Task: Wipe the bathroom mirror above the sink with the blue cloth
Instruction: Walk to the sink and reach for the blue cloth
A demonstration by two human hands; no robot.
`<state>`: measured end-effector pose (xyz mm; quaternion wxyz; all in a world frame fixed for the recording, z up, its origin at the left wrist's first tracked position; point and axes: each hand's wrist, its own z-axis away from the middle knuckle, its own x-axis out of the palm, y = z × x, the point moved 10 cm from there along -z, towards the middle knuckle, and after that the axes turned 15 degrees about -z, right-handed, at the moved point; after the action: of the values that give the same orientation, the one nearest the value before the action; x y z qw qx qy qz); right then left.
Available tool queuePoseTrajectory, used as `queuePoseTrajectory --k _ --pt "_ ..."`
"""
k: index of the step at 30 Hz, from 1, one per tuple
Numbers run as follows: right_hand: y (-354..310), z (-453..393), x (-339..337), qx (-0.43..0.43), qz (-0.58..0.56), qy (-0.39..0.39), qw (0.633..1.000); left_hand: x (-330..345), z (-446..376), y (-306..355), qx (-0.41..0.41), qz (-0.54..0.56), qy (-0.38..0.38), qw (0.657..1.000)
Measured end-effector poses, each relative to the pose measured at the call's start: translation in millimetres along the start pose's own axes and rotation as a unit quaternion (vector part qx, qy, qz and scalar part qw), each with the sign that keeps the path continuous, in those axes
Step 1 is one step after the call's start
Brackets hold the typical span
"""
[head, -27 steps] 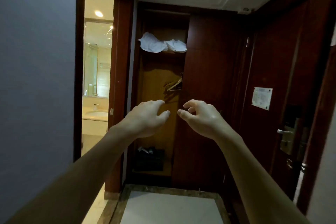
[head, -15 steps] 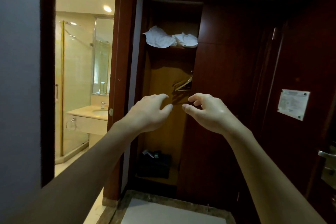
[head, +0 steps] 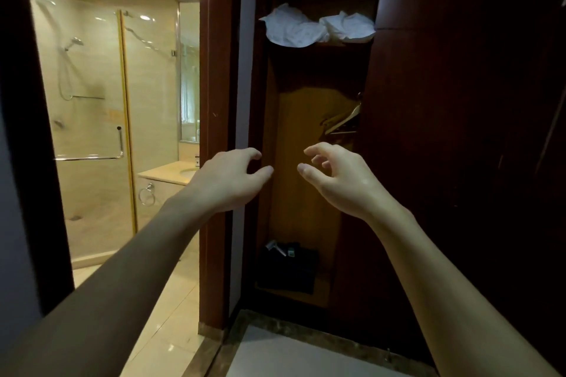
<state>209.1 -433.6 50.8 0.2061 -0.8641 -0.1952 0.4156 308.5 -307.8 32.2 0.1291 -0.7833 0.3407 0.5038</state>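
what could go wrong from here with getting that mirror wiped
No blue cloth shows anywhere, and both the left hand and right hand are held out holding nothing, so the wipe may stall while one is found. The mirror is only a sliver past the dark door frame, which an outstretched arm could clip on the way in. The glossy bathroom floor may be slippery.

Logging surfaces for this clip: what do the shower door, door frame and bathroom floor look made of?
Shower door: clear glass, glossy, showing lamp reflections. Door frame: dark reddish wood or veneer, semi-gloss, with faint sheen. Bathroom floor: pale polished tile or stone, with joint lines.
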Motion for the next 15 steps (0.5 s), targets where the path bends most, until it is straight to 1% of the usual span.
queuePoseTrajectory --k 6,8,11,13,15 --pt "26.1 -98.9 71.5 -0.009 0.036 -0.008 0.999 45.3 -85.1 -73.0 -0.021 0.016 -0.005 1.0" --pt "27.7 -141.4 102.7 -0.011 0.034 -0.021 0.999 53.6 -116.2 -109.8 -0.05 -0.005 -0.002 0.999" --pt "26.1 -202.3 145.9 -0.023 0.027 -0.023 0.999 50.0 -158.8 -160.7 -0.092 -0.075 0.04 0.992" --pt "24.9 -239.0 175.3 -0.036 0.017 -0.025 0.999 49.9 -182.2 -186.7 -0.103 -0.089 0.063 0.989" --pt "25.6 -270.4 205.6 -0.044 0.013 -0.036 0.998 62.2 -204.0 -209.2 -0.096 -0.086 0.048 0.991"
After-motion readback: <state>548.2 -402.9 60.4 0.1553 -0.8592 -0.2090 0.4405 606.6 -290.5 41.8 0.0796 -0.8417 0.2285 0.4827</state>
